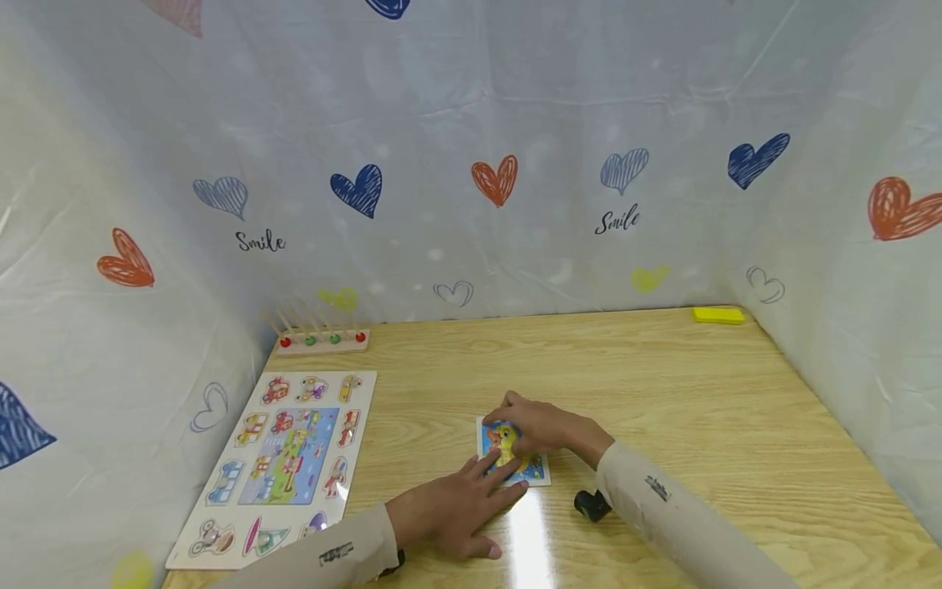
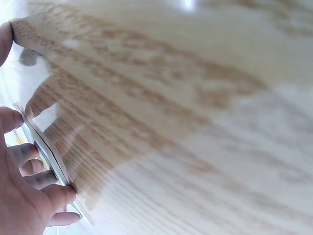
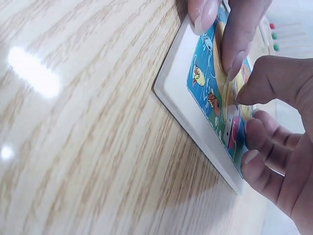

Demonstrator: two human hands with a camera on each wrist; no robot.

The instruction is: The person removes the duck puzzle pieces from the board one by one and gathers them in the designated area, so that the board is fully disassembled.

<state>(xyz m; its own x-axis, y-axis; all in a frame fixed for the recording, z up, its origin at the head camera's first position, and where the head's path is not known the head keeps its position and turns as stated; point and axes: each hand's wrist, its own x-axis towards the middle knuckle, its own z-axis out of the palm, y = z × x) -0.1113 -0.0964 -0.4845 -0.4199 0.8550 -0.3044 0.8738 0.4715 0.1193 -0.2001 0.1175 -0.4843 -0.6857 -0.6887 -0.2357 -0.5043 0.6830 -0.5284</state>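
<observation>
A small picture puzzle (image 1: pixel 531 472) with a pale frame lies on the table between both hands, showing a yellow duck on blue. My left hand (image 1: pixel 452 511) rests its spread fingers on the near left part; in the left wrist view those fingers (image 2: pixel 58 196) lie along the frame's edge. From the right, my right hand (image 1: pixel 548 427) grips the puzzle with bent fingers at its far side and the thumb over the picture. The right wrist view shows this thumb (image 3: pixel 274 81) on the printed surface, beside several little fish. Both hands cover much of the duck.
To the left lies a large white puzzle board (image 1: pixel 358 409) with vehicle pieces. Behind it stands a wooden peg rack (image 1: pixel 324 347) with red and green balls. A yellow block (image 1: pixel 717 316) sits at the far right corner. Heart-printed curtains (image 1: pixel 559 237) enclose the table.
</observation>
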